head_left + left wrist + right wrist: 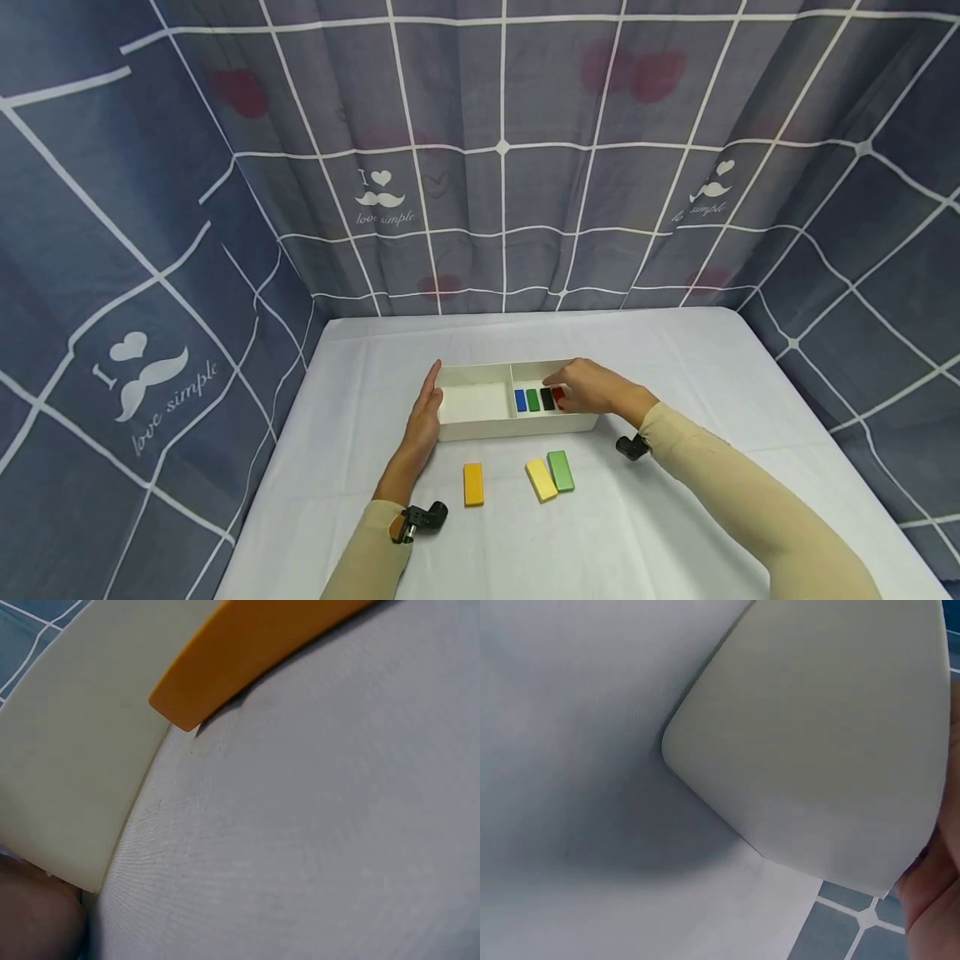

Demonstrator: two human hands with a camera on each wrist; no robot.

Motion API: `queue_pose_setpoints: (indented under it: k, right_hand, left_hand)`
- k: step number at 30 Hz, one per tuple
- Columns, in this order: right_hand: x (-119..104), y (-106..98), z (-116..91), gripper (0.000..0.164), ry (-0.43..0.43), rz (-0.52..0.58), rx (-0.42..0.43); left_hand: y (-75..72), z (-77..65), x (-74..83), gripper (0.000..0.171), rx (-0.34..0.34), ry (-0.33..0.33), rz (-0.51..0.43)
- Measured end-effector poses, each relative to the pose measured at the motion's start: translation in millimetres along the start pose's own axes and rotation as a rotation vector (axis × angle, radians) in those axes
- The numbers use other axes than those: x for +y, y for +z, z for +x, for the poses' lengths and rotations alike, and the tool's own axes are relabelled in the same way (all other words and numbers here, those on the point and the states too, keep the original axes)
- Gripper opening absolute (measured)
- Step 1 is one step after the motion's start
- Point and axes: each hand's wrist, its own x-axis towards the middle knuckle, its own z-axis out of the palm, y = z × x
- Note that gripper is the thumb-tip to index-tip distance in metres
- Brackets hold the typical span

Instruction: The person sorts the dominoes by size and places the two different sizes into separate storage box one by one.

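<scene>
A white two-compartment box (480,429) lies on the table. My left hand (422,425) rests along its left end with straight fingers. Over the right compartment, my right hand (588,387) pinches a red block (558,394), partly hidden by the fingers. In a row left of it stand a black block (547,399), a green block (533,400) and a blue block (521,401). The left wrist view shows the box wall (75,765) with part of a hand at its corner. In the right wrist view, fingers (934,892) show beside the box's outer wall (802,735).
In front of the box lie an orange-yellow block (473,485), a pale yellow block (542,480) and a light green block (560,472), the last two close together. A white cloth (637,533) covers the table. Grey checked curtains (465,200) surround it at the back and sides.
</scene>
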Motion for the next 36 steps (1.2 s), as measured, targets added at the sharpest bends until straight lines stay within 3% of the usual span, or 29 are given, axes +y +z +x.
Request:
queue_pose_setpoints:
  k: [11, 17, 24, 29, 36]
  right_hand:
    - [-0.2, -0.1, -16.9, 0.035, 0.052, 0.130, 0.339]
    - [-4.7, 4.5, -26.5, 0.036, 0.136, 0.206, 0.509]
    - [-9.7, 15.4, -41.7, 0.036, 0.293, 0.303, 0.732]
    - [-9.3, 23.3, -47.7, 0.033, 0.385, 0.462, 0.894]
    - [-7.2, 35.3, -51.2, 0.035, 0.445, 0.688, 0.951]
  left_hand:
    - [-1.0, 1.9, 0.3, 0.059, 0.004, 0.016, -0.052]
    - [-5.3, -2.3, 6.3, 0.062, 0.081, 0.046, -0.082]
    - [-17.9, -20.9, 15.7, 0.064, 0.159, 0.170, 0.070]
    - [-26.5, -36.8, 26.1, 0.069, 0.153, 0.231, 0.131]
    - [-30.1, -62.6, 36.1, 0.079, 0.108, 0.310, 0.218]
